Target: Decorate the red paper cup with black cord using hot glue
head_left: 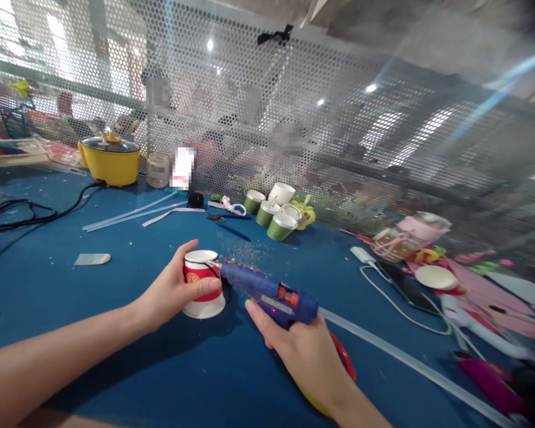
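My left hand [173, 285] is closed around a red and white paper cup [205, 308] with a gold emblem, which stands on the blue table. A thin black cord runs along the cup's upper edge and hangs at its right side. In my right hand [305, 351] is a blue hot glue gun [258, 285], its red light lit. The metal nozzle meets the cup near that upper edge; whether it touches, I cannot tell. From the gun's back a long clear glue stick [405, 358] sticks out to the lower right.
Several green and white cups [282, 224] stand behind, near blue-handled pliers [232, 229]. Loose glue sticks [129, 217] and a yellow pot [113, 163] are at the left. A phone [405, 285] with a white cable lies right. A perforated metal screen [232, 89] borders the back.
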Motion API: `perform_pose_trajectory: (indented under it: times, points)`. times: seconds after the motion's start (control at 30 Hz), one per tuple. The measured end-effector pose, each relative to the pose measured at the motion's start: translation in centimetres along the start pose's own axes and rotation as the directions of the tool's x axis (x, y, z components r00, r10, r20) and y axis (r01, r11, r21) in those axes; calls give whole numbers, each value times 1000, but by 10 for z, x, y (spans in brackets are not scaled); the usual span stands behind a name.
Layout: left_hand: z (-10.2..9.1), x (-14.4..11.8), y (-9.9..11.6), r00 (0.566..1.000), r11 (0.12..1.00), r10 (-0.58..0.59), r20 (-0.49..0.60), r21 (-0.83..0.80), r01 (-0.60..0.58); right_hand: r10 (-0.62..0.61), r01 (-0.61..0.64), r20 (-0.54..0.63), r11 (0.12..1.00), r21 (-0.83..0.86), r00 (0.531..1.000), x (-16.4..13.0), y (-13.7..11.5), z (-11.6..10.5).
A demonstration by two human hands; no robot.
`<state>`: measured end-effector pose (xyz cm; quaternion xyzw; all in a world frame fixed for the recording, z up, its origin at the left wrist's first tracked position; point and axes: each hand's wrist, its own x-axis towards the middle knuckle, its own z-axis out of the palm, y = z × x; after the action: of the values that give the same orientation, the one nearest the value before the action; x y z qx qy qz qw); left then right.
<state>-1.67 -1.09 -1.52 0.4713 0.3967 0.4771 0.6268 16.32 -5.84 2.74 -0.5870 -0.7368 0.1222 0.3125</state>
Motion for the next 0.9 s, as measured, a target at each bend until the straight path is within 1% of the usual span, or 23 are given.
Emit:
perform_pose_trajectory:
  times: [0.27,0.37,0.57,0.67,0.9]
  points:
    - [1,0,3,1000,1000,-17,-8,3,17,-47,47,-17,999,2,999,5,8,3]
    - [2,-1,4,1000,1000,-15,-14,-10,15,-45,45,-29,999,2,999,5,9,3]
    - [2,-1,2,1000,1000,-9,-18,-30,8,1,-1,-18,1000,0,1000,0,2,2]
    - [2,-1,1,1000,1000,-9,-17,-18,9,1,-1,-13,1000,3,1000,-1,-1,1]
    - [2,0,1,1000,1000,-1,-17,-4,0,38,-37,-13,999,8,999,-1,2,3]
